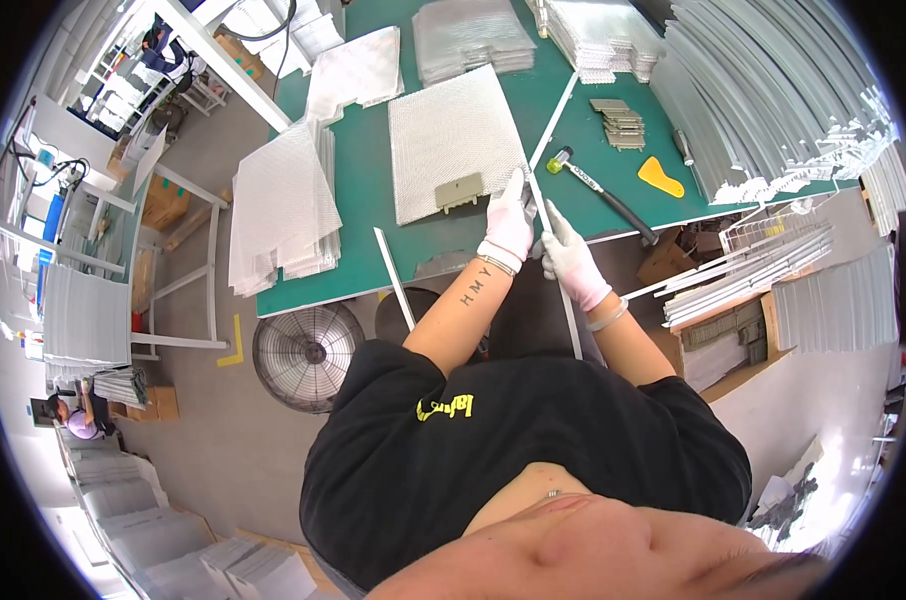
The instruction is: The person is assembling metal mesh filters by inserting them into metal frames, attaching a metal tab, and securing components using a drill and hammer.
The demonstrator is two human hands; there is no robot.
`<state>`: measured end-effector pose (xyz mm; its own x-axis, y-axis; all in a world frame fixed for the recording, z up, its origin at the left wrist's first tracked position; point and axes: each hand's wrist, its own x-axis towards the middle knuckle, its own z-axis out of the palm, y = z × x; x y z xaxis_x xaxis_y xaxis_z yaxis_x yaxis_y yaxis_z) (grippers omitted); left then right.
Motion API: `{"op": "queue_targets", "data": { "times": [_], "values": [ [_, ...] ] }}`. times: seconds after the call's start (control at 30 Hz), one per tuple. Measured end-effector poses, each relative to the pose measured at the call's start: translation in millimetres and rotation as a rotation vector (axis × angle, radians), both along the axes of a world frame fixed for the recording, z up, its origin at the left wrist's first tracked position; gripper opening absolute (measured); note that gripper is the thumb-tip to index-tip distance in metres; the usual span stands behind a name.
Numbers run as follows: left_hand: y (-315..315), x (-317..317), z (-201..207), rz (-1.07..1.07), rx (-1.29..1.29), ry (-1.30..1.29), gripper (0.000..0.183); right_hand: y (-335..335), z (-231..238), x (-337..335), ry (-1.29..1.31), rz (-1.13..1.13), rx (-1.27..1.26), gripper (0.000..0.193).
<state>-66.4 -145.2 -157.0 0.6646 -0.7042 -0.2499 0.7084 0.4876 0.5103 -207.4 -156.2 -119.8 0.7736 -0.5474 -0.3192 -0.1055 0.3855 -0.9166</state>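
Note:
My left hand (511, 218), in a white glove, is closed on a long white strip (570, 325) beside the near right corner of a white mesh panel (458, 130). My right hand (575, 265), gloved too, grips the same strip a little lower. The strip slants down past the table edge towards my body. A small grey-green plate (460, 192) with tabs lies on the panel's near edge. Another white strip (556, 118) rests along the panel's right side. Right of it lies a hammer (608, 200) with a yellow-green tip and black handle.
The green table (358, 260) also bears stacked mesh panels (283, 205), small plates (621, 125), a yellow scraper (661, 178) and a screwdriver (683, 147). Tall grey sheets (773, 90) crowd the right end. A floor fan (311, 355) stands at the near left; a cardboard box (728, 350) sits right.

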Motion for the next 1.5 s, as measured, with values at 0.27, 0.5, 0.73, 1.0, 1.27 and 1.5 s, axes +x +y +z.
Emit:
{"op": "queue_targets", "data": {
  "times": [0.27, 0.5, 0.73, 1.0, 1.27, 1.5],
  "values": [
    [1, 1, -3, -0.038, -0.044, 0.078, 0.018, -3, -5, -2, -0.253, -0.018, 0.172, 0.059],
    [0, -3, -3, -0.026, -0.064, 0.026, 0.019, 0, -9, 4, -0.089, -0.055, 0.035, 0.058],
    [-5, 2, -13, -0.048, -0.017, 0.028, 0.022, 6, 5, 2, -0.079, -0.060, 0.057, 0.059],
    [-1, 7, -20, -0.072, 0.085, -0.388, 0.020, 10, -1, 1, -0.042, -0.036, 0.008, 0.058],
    [17, -7, 14, -0.126, 0.091, 0.010, 0.016, -43, 3, 33, -0.069, 0.100, -0.124, 0.054],
    [116, -28, 47, -0.238, 0.156, -0.477, 0.048, -99, -1, 68, 0.009, 0.184, -0.009, 0.019]
  ]
}}
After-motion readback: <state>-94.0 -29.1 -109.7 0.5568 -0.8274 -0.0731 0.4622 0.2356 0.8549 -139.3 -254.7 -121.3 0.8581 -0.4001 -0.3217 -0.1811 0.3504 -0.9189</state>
